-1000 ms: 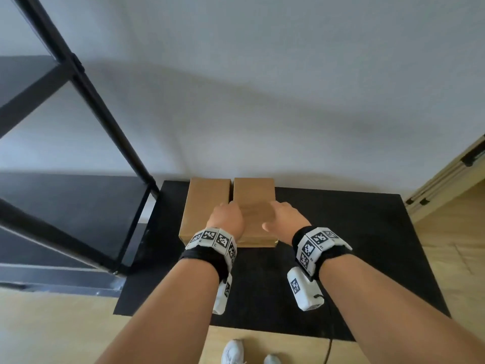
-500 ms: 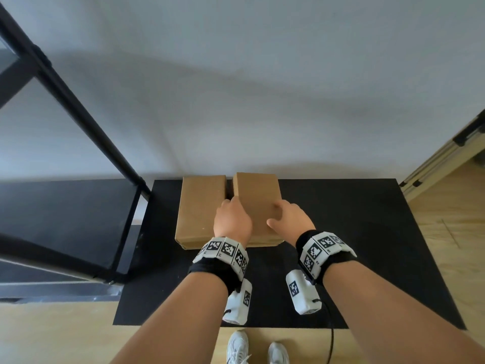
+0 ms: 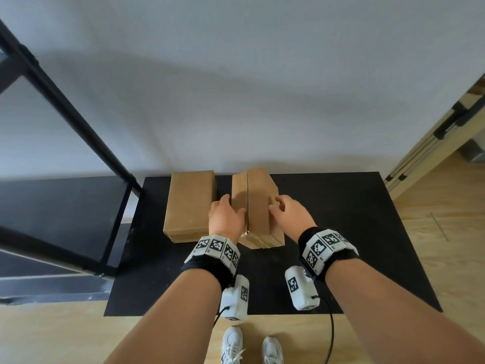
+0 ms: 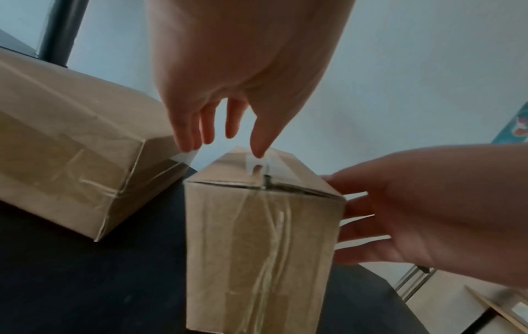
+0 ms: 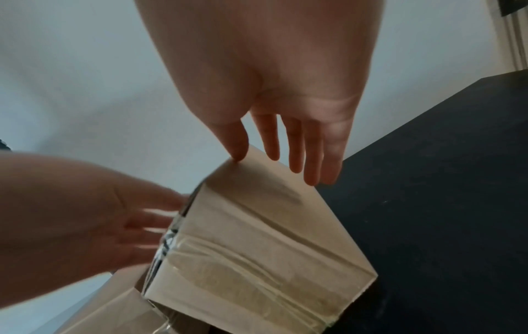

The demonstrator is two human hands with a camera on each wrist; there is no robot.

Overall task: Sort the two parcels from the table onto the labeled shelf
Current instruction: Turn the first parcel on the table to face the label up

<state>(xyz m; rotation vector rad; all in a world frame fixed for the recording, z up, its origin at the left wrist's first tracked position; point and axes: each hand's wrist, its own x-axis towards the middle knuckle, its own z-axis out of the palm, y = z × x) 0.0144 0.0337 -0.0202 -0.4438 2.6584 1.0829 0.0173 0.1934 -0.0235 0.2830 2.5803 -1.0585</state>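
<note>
Two brown taped parcels sit on the black table (image 3: 341, 219). The left parcel (image 3: 189, 203) (image 4: 65, 158) lies flat, untouched. The right parcel (image 3: 258, 206) (image 4: 257, 237) (image 5: 257, 248) is tipped up on a long edge, one ridge uppermost, a gap apart from the other. My left hand (image 3: 225, 216) (image 4: 225, 147) presses its left face, fingers straight and thumb on the ridge. On the opposite face lies my right hand (image 3: 286, 214) (image 5: 274, 167), fingers straight down it, thumb at the top edge. The parcel's underside is hidden.
A black metal shelf (image 3: 52, 206) stands directly left of the table, its slanted post (image 3: 65, 106) rising beside the left parcel; no labels show. A white wall backs the table. A door frame (image 3: 433, 143) is at the right. My shoes (image 3: 252, 348) are at the front edge.
The right parcel has been tipped from flat up onto its edge and pulled away from the left one. Both hands have shifted from its top to its two sides.
</note>
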